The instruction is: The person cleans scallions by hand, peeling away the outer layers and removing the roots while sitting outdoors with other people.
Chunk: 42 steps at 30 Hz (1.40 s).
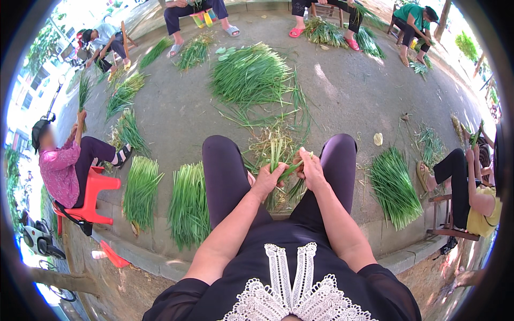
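At the far left, a white motor scooter (38,239) is standing, too small for any lettering on it to be read. Nearer, a person in a pink top (60,170) is sitting on a red plastic stool (101,188) and holding up a green bundle (84,92); a red object (115,253) is lying below, its kind unclear. Two leafy piles (189,206) are filling the ground between the stool and the wearer's left knee. Between the knees, the left hand (266,181) is clasping a bunch of green stalks (276,151), thumb pressing against fingers, pale ends pointing up and the middle hiding behind the hand. Straw-coloured trimmings (267,138) are lying underneath, and a large green heap (249,75) is spreading beyond. The right hand (311,171) is probably pinching a few stalks from the bunch between thumb and bent fingers. Farther right, another pile (396,187) is lying beside the right knee, and a person in a yellow top (486,211) is sitting on a wooden chair (455,233), partly lost at the dark rim.
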{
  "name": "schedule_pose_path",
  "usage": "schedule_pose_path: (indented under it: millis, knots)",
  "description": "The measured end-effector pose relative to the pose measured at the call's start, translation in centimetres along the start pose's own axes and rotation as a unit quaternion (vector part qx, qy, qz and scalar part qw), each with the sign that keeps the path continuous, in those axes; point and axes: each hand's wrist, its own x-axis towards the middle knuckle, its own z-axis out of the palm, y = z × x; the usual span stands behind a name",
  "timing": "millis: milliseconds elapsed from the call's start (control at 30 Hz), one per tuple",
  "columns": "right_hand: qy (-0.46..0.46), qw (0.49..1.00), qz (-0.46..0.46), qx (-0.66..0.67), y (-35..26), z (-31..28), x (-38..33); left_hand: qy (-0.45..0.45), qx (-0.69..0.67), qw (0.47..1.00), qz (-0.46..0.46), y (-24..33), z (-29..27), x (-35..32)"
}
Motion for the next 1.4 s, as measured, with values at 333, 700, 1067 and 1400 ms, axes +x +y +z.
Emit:
schedule_pose_path:
  millis: [333,700,1067,1400]
  knots:
    - [0.013,0.99,-0.009,0.139,-1.1,-0.6,0.1,0.01,0.054,0.997,0.045,-1.2,-0.6,0.7]
    - [-0.082,0.994,-0.019,0.063,-1.9,-0.2,-1.2,-0.013,0.262,0.959,0.11,-2.1,-0.9,1.2]
    - [-0.028,0.998,-0.04,0.048,-0.9,-0.9,-0.1,-0.012,0.08,0.996,0.046,-0.4,-0.3,0.4]
    - [0.054,0.993,-0.08,0.065,-0.2,-1.4,0.9,0.048,0.026,0.997,0.046,0.2,-0.1,0.1]
